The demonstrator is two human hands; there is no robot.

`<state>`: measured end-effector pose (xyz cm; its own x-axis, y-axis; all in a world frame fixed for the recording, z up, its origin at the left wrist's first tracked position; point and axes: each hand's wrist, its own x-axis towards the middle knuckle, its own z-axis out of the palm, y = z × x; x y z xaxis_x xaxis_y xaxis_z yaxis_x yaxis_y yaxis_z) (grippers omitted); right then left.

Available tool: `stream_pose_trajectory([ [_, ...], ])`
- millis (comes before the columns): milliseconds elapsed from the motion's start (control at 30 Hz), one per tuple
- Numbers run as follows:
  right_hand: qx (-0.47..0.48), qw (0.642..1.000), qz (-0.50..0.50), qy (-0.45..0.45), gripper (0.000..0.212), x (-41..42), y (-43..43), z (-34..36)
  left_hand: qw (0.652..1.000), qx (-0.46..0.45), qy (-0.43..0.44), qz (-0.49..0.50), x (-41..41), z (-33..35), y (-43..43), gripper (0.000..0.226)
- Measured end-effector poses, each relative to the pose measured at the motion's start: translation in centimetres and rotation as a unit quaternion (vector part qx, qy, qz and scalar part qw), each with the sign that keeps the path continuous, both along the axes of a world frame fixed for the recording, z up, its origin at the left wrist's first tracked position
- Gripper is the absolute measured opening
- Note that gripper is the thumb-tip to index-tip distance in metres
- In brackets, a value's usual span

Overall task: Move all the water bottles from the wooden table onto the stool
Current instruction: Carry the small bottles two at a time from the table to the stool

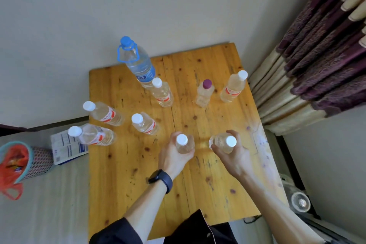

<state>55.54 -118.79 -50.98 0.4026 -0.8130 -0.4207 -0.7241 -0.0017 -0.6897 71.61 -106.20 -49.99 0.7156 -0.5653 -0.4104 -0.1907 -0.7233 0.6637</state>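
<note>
Over the near middle of the counter, left hand and right hand each wrap fingers round a white-capped bottle, the left bottle and the right bottle, probably to carry two per trip; seven other bottles wait farther back.

Wooden table: large blue-capped bottle at 11 o'clock, purple-capped bottle at 1, 5 white-capped bottles spread 9 to 2.

Purple-and-cream curtain, patterned basket holding red bag, printed box
</note>
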Motion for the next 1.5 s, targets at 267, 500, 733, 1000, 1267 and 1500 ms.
stream_pose_trajectory([
  [267,0.018,1.0,0.012,-0.001,0.058,-2.5,5.8,0.7,0.999,0.032,-0.01,0.022,-3.0,-0.3,3.9,0.059],
  [500,0.02,1.0,0.006,-0.006,0.067,-3.0,7.4,-0.6,0.999,0.038,-0.013,-0.033,-3.0,-1.4,4.9,0.068],
  [733,0.028,0.999,0.003,-0.03,0.103,-3.0,7.2,-1.3,0.994,0.001,0.072,-0.079,-2.6,-2.0,4.5,0.103],
  [1000,0.036,0.996,-0.068,-0.051,0.064,-2.2,7.5,-2.5,0.993,0.023,0.044,-0.111,-1.8,-3.0,3.9,0.064],
  [1267,0.032,0.997,-0.067,-0.029,0.051,-2.2,7.0,-1.9,0.992,0.021,0.019,-0.126,-1.6,-3.0,3.8,0.052],
  [1500,0.007,0.984,-0.175,-0.036,0.047,-5.8,10.8,2.4,0.975,0.006,-0.016,-0.22,-0.4,0.0,3.8,0.049],
])
